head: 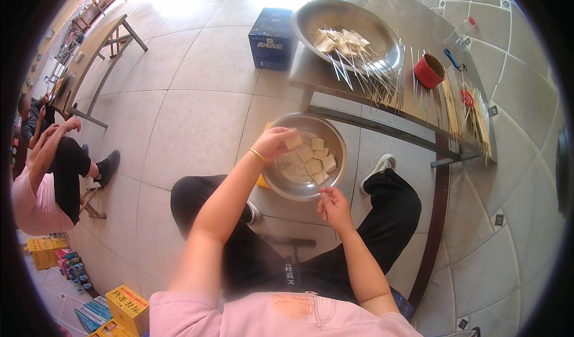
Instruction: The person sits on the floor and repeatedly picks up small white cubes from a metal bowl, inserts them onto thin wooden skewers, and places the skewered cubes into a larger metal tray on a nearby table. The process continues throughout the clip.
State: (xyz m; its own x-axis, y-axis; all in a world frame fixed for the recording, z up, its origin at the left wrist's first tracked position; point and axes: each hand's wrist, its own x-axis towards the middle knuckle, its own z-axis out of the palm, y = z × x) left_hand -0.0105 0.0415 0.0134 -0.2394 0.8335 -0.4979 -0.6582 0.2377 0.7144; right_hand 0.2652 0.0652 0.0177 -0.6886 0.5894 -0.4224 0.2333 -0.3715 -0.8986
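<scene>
A square, pale slice that looks like tofu (293,140) is pinched in the fingers of my left hand (274,145), above the left side of a steel basin (305,192). Motion blurs the slice a little. Several similar slices (317,154) lie loose on the right side of the basin's floor. At the near right rim, my right hand (335,208) has its fingers closed around what appears to be a thin skewer, only faintly visible. On the metal table, a larger steel basin (301,25) holds skewered slices (343,41), their metal sticks pointing towards me.
Metal skewers (390,92), a red round container (429,70), bamboo sticks (450,108) and red-handled scissors (467,97) lie along the metal table (417,14). A blue box (270,41) stands beside it. Seated people (45,193) are at left, near yellow cartons (128,308).
</scene>
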